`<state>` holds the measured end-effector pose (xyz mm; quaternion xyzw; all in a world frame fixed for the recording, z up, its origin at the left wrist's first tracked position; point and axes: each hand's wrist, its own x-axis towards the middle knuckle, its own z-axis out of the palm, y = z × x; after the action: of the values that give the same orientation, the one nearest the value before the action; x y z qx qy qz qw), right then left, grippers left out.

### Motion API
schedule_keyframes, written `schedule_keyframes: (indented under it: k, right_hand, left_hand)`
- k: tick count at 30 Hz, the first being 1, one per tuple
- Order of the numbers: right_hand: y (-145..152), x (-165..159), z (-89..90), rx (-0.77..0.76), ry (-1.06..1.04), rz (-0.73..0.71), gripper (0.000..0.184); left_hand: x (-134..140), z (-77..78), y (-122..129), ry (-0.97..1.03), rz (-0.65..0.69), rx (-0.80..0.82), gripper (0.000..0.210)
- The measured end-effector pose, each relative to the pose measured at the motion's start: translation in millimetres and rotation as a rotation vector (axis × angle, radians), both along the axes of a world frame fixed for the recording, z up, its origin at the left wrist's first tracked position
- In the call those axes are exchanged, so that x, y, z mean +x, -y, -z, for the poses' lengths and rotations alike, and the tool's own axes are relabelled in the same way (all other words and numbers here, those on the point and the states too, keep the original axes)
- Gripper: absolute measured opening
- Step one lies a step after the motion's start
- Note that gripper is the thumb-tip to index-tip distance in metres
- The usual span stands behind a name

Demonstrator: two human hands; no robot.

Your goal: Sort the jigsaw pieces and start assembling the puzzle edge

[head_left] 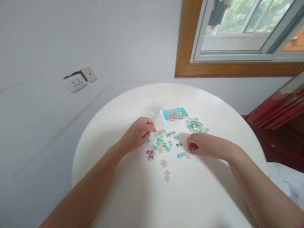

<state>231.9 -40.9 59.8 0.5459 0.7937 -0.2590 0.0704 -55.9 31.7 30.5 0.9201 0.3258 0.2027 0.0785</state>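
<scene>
Jigsaw puzzle pieces [159, 142] in turquoise, yellow, pink and beige lie loosely spread on the white round table [133, 196]. At the left edge of this spread is my left hand [139, 134], palm down, its fingers loosely bent and apart, fingertips at the pieces. My right hand [199, 144] rests on its side to the right, fingers curled together; what they pinch, if anything, is hidden. Close to its fingertips lie a turquoise piece pair [180, 155] and a beige piece [187, 155]. Nearer to me are a single beige piece [163, 163] and two beige pieces together [167, 175].
Behind the pieces lies a picture card [174, 114] with a pink and a yellow cartoon figure. A denser heap of puzzle pieces [196, 125] sits beyond my right hand. A wall socket [75, 83] is at left, a wood-framed window [237, 68] at upper right.
</scene>
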Motion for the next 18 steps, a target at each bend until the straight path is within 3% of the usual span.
schedule_keyframes:
  k: [8, 18]
  right_hand:
    - [-2.6, -2.7, 4.0, 0.019, -0.071, -0.029, 0.019]
    - [-6.9, -4.9, 8.9, 0.166, -0.075, 0.062, 0.012]
  left_hand:
    - [8.0, 24.0, -4.9, -0.045, -0.046, 0.029, 0.026]
    - [4.5, 28.5, -11.5, -0.093, -0.026, 0.004, 0.025]
